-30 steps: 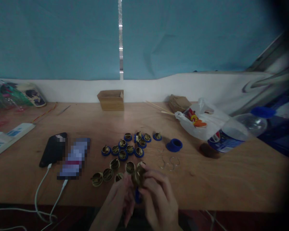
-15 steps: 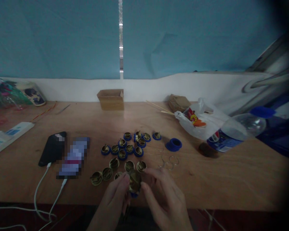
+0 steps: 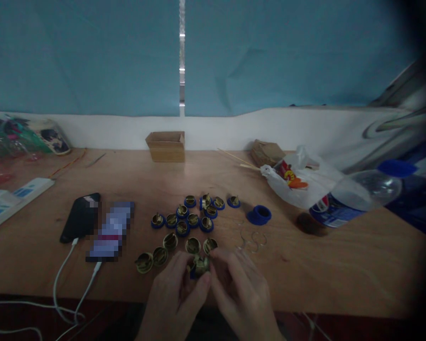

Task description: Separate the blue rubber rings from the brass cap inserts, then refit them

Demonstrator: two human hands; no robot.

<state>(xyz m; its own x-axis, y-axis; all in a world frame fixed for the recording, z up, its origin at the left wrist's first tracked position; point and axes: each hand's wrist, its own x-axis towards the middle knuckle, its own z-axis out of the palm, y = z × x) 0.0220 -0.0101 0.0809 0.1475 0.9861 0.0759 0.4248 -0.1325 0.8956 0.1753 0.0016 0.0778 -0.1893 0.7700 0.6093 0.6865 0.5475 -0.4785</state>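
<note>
My left hand [image 3: 175,291] and my right hand [image 3: 239,289] meet near the table's front edge. Between their fingertips is a round brass-coloured metal piece [image 3: 200,266], with a bit of blue showing at its lower left; fingers partly cover it. Just beyond lie loose brass-coloured round pieces [image 3: 170,241] without blue rims, each with a raised metal part on its upper face. Farther back, several similar pieces with blue rims [image 3: 182,228] are grouped together. A stack of blue rings [image 3: 259,215] stands to their right, and thin wire-like rings [image 3: 258,238] lie in front of it.
On the left are a black phone-shaped device [image 3: 81,217], a phone [image 3: 110,232] with cables, and a power strip [image 3: 19,201]. A cardboard box [image 3: 166,150] stands at the back. A plastic bag [image 3: 315,182] and a bottle [image 3: 355,196] occupy the right.
The brass-coloured piece has been turned between my fingers. My left thumb has moved right across its near side, and both hands are closer together. The view has shifted slightly.
</note>
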